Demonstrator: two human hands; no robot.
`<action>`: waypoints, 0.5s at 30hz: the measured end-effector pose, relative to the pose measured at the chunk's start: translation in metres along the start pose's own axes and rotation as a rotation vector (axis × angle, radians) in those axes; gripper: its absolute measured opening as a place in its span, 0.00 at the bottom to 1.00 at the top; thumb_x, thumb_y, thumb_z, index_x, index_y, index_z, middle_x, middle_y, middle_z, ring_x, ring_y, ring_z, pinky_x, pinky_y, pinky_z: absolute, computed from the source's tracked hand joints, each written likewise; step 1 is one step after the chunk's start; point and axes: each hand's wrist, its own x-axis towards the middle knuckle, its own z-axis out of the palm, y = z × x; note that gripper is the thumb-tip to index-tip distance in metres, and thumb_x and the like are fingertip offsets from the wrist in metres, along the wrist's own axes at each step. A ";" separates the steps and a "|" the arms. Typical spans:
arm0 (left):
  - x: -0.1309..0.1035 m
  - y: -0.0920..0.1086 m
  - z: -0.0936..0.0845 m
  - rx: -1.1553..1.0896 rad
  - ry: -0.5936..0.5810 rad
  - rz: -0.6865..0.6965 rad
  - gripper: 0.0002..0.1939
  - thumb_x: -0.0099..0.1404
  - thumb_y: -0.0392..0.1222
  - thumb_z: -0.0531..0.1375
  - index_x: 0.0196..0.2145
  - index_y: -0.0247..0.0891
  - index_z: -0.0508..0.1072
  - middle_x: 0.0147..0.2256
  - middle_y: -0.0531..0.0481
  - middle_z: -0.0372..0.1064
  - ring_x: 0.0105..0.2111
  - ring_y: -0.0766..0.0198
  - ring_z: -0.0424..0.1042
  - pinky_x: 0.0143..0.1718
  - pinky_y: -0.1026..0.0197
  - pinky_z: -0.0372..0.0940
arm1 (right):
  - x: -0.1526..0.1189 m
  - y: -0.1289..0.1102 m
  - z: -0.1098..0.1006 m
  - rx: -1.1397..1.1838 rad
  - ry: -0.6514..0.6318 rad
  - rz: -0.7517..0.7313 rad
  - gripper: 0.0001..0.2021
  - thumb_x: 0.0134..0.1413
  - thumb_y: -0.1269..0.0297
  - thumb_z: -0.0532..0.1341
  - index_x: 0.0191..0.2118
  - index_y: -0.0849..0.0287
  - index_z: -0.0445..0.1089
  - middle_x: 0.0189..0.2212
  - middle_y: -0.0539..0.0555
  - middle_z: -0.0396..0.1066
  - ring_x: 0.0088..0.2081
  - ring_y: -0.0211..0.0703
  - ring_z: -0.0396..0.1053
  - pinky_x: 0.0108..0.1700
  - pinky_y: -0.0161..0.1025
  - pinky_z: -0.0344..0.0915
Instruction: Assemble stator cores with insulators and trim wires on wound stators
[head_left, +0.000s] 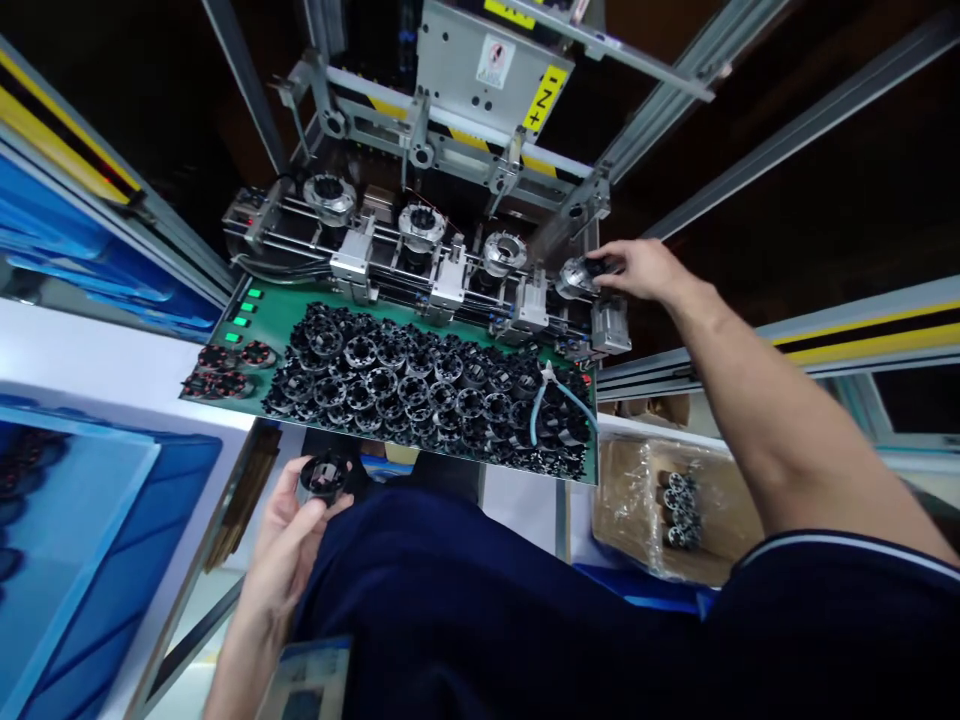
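Observation:
My left hand (289, 530) is closed around a black motor stator core (325, 478), held below the front edge of the green work surface (247, 318). Its round opening faces up. At the far right of the winding machine, my right hand (645, 270) grips a dark ring-shaped part, probably another stator core (604, 266), at the metal holder (576, 278). My fingers partly cover it, so I cannot tell whether it is seated. Three more round holders stand to the left, among them a silver one (505, 253). Many black stator cores (412, 390) are packed in layers on the surface.
Blue-handled nippers (549, 378) lie on the pile's right end. Several copper-wound stators (225, 372) sit at the left corner. A blue bin (150, 520) stands left. A plastic-lined carton (637, 500) with parts is at right. Metal posts (697, 90) flank the machine.

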 end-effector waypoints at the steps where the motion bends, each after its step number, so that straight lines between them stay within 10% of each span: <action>1: -0.002 0.000 -0.001 -0.023 -0.001 0.001 0.34 0.52 0.52 0.93 0.51 0.42 0.86 0.49 0.45 0.90 0.47 0.55 0.92 0.48 0.62 0.89 | -0.007 -0.003 0.008 -0.016 -0.008 -0.014 0.32 0.73 0.71 0.77 0.78 0.71 0.79 0.69 0.79 0.83 0.65 0.56 0.83 0.68 0.50 0.72; 9: 0.000 0.034 0.039 -0.251 -0.125 -0.095 0.40 0.47 0.68 0.92 0.45 0.37 0.90 0.43 0.41 0.92 0.22 0.72 0.76 0.32 0.69 0.82 | -0.049 -0.033 0.063 -0.171 0.073 0.069 0.49 0.78 0.65 0.65 0.93 0.74 0.44 0.91 0.89 0.35 0.92 0.69 0.39 0.76 0.65 0.59; 15: -0.008 0.065 0.066 -0.352 -0.275 -0.159 0.37 0.50 0.68 0.91 0.43 0.34 0.92 0.44 0.39 0.93 0.19 0.76 0.69 0.31 0.70 0.82 | -0.057 -0.054 0.065 -0.299 -0.032 0.209 0.55 0.79 0.54 0.66 0.94 0.71 0.36 0.90 0.88 0.39 0.88 0.74 0.51 0.71 0.63 0.67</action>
